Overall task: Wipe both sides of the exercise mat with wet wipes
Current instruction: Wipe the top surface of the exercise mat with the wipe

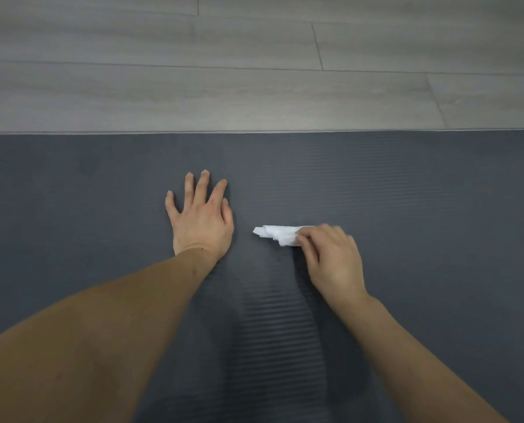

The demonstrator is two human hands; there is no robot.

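Note:
A dark grey ribbed exercise mat (422,193) lies flat on the floor and fills the lower two thirds of the view. My left hand (201,218) rests flat on the mat with its fingers spread, a little left of centre. My right hand (330,257) pinches a crumpled white wet wipe (277,235) and presses it onto the mat, just right of the left hand. A darker, damp-looking streak (272,331) runs on the mat between my forearms, below the wipe.
Pale grey wood-look floorboards (254,71) lie beyond the mat's far edge (254,132), which runs straight across the view. The mat extends past the left, right and bottom borders of the view.

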